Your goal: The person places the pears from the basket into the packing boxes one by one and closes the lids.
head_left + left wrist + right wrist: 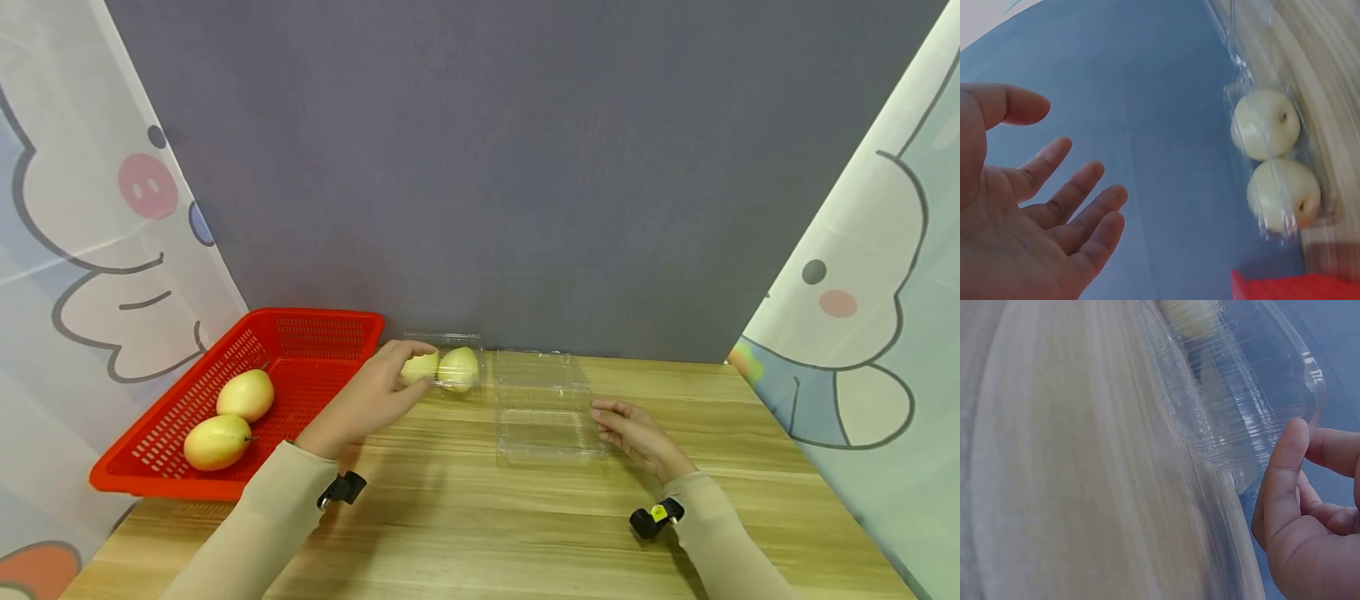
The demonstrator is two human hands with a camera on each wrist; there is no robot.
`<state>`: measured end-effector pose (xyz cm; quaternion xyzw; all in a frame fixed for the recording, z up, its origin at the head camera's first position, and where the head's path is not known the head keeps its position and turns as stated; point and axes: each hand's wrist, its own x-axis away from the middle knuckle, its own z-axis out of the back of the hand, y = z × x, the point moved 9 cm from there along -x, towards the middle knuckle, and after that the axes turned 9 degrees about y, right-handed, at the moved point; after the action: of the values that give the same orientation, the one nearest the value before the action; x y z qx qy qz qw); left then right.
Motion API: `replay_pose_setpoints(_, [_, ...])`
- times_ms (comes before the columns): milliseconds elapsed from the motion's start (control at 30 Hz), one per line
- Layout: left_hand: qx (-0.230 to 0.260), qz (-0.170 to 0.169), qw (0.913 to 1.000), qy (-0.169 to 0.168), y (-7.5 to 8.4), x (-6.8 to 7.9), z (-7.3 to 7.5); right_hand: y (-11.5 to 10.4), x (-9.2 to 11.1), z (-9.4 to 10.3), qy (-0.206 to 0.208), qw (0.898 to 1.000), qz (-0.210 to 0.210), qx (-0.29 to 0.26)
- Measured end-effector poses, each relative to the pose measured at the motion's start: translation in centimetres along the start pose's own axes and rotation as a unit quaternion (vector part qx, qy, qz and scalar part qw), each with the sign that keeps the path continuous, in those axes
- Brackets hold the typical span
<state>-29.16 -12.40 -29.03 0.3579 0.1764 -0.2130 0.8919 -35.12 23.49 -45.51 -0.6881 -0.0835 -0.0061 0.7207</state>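
Observation:
My right hand (636, 435) pinches the right edge of an open clear plastic clamshell box (546, 427) between thumb and fingers; its hinged lid lies back toward the grey wall. In the right wrist view the thumb and a finger meet on the box's rim. My left hand (372, 390) is just in front of a second clear box (467, 337), which has two pale yellow pears (458, 369) side by side inside. Apart from that box in the left wrist view, the left hand (1054, 219) has loosely spread fingers and nothing in its palm.
A red slotted plastic basket (315, 342) stands at the left with two more yellow pears (217, 442) in it. A grey panel (480, 167) rises along the back of the wooden table (480, 533). Cartoon-printed cloths (847, 350) hang on both sides.

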Motion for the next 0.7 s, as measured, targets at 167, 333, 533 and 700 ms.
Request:
replay_pose_setpoints(167, [-0.015, -0.005, 0.9997, 0.020, -0.3, -0.1, 1.4, 0.0, 0.0, 0.0, -0.002, 1.000, 0.002, 0.000])
replay_pose_setpoints(333, [-0.020, 0.003, 0.9995, 0.024, -0.9, 0.1, 2.4, 0.0, 0.1, 0.1, 0.001, 1.000, 0.002, 0.002])
replay_pose_setpoints(533, [-0.037, 0.006, 0.9991, 0.019, -1.8, 0.3, 3.7, -0.1, 0.1, -0.1, -0.003, 1.000, 0.002, 0.002])
replay_pose_setpoints(700, [-0.080, 0.010, 0.9967, 0.005, -2.4, 0.5, 5.4, -0.1, 0.0, 0.0, -0.002, 1.000, 0.003, -0.002])
